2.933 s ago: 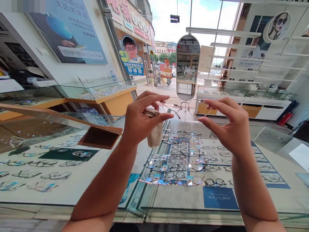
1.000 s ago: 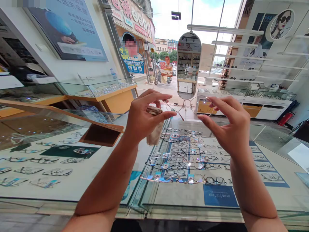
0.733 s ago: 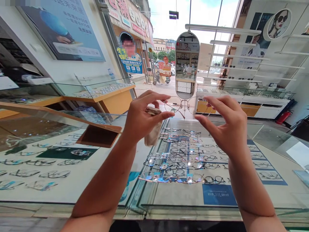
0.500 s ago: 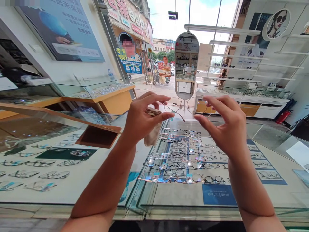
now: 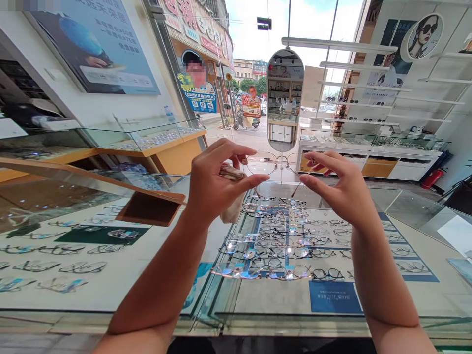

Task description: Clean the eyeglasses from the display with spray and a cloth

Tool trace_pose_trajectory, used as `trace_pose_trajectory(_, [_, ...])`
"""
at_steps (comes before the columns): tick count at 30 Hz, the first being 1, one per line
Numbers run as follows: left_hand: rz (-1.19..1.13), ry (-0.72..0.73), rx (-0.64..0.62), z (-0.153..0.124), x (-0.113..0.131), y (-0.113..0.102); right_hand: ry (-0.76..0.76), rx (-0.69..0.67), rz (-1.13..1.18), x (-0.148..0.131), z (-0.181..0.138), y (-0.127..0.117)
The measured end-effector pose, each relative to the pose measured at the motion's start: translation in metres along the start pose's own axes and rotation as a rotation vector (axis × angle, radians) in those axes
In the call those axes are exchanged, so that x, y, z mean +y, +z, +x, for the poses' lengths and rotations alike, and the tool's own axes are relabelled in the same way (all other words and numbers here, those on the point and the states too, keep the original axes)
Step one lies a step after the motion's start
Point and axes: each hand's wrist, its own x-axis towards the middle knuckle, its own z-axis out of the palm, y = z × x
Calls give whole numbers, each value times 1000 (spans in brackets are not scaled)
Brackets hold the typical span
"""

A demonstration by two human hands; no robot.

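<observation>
Glass counter (image 5: 258, 322) is running across the front, and rows of spectacles (image 5: 280, 246) are lying under the glass around its middle. Over the counter's far edge both hands are holding up the thin metal glasses (image 5: 275, 164). The left hand (image 5: 212, 184) is pinching the left rim between thumb and forefinger, its other fingers curling round a beige cloth (image 5: 232, 211) hanging below the palm. The right hand (image 5: 339, 189) is pinching the right end, one temple dangling down. An oval mirror (image 5: 285, 98) is standing beyond the counter, behind the glasses
</observation>
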Motion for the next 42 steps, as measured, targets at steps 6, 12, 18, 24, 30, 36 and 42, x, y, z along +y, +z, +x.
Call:
trace_pose_trajectory(6, [97, 116, 38, -1, 9, 1, 62, -97, 82, 10, 6, 1])
trace_pose_trajectory(12, [118, 49, 18, -1, 9, -1, 53, -84, 93, 10, 5, 3])
trace_pose_trajectory(18, [97, 17, 8, 0, 6, -2, 27, -32, 90, 8, 5, 4])
trace_pose_trajectory(24, [46, -49, -14, 0, -1, -2, -38, 69, 27, 7, 3, 7])
trace_pose_trajectory(30, [-26, -97, -51, -3, -19, 6, -168, 246, -238, -4, -3, 12])
trace_pose_trajectory(36, [-26, -120, -62, -4, -19, 9, -206, 260, -325, -10, -6, 12])
trace_pose_trajectory(42, [50, -51, 57, -6, -17, 14, -246, 270, -350, -6, -4, 13])
